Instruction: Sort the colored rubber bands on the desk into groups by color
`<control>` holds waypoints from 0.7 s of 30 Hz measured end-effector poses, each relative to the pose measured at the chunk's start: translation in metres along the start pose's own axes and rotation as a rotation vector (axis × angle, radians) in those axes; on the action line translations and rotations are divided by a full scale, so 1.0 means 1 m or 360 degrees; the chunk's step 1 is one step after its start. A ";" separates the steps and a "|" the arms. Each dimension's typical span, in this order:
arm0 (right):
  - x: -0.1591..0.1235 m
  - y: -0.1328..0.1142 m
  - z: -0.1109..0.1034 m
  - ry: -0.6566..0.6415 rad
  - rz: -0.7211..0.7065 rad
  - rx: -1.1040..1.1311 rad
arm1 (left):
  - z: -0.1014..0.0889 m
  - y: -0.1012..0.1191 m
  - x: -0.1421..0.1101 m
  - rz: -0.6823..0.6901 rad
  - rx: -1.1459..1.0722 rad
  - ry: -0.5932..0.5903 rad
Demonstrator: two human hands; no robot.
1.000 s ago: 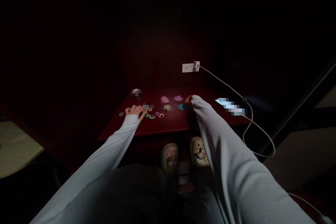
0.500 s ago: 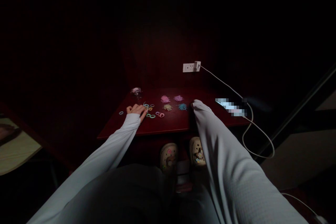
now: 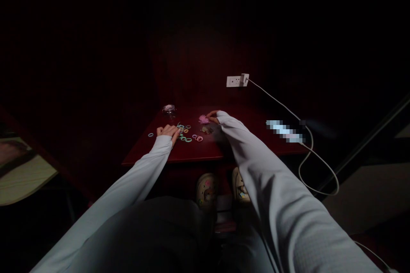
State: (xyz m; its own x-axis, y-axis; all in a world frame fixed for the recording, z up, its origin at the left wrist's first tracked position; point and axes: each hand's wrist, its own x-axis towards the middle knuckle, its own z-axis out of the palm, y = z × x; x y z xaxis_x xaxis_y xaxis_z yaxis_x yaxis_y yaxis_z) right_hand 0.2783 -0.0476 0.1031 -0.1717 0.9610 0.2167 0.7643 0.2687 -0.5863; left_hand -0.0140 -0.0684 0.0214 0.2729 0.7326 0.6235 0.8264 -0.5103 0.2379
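Observation:
My left hand (image 3: 168,131) rests palm down at the left of the dark red table (image 3: 179,155). Its fingers are bent but apart, touching a cluster of coloured hair ties (image 3: 187,139). Beside them lie pink and purple hair ties (image 3: 197,138), and a blue hair tie (image 3: 150,135) is alone to the left. With thumb and forefinger apart, my right hand (image 3: 214,117) is at the right edge of a pile of thin pink bands (image 3: 203,119). A beige pile of thin bands (image 3: 206,130) sits just in front. My right hand and sleeve hide the purple and blue piles.
A small clear jar (image 3: 169,111) stands at the back left. Toward the right lies a lit, blurred-out phone (image 3: 283,130), its white cable (image 3: 272,99) running to a wall socket (image 3: 237,81). At far left, a person's blurred hand is over a pale tabletop (image 3: 28,175).
My right hand has come out from beside the blue pile and moved left and away from me to the pink pile. My left hand has stayed at the hair ties.

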 end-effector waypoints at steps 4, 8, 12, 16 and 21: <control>0.005 -0.059 0.037 -0.0426 -0.0235 0.0019 | 0.005 -0.017 0.004 -0.0090 -0.0003 -0.0006; -0.006 -0.102 0.052 -0.0606 -0.0537 -0.0411 | 0.006 -0.025 0.008 -0.0123 0.0005 -0.0060; -0.018 -0.113 0.050 -0.0586 -0.0628 -0.0671 | 0.007 -0.026 0.009 -0.0135 0.0011 -0.0081; -0.019 -0.108 0.050 -0.0512 -0.0624 -0.0664 | 0.012 -0.031 0.010 -0.0125 -0.0034 -0.0153; -0.014 -0.112 0.055 -0.0525 -0.0706 -0.0836 | 0.017 -0.037 0.012 -0.0114 -0.0075 -0.0210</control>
State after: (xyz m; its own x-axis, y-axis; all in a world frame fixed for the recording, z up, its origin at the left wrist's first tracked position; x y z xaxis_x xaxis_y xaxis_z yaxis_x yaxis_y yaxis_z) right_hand 0.1607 -0.0879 0.1223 -0.6457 0.7618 0.0523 0.7614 0.6475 -0.0321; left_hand -0.0329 -0.0326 0.0075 0.2791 0.8193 0.5009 0.8229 -0.4729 0.3149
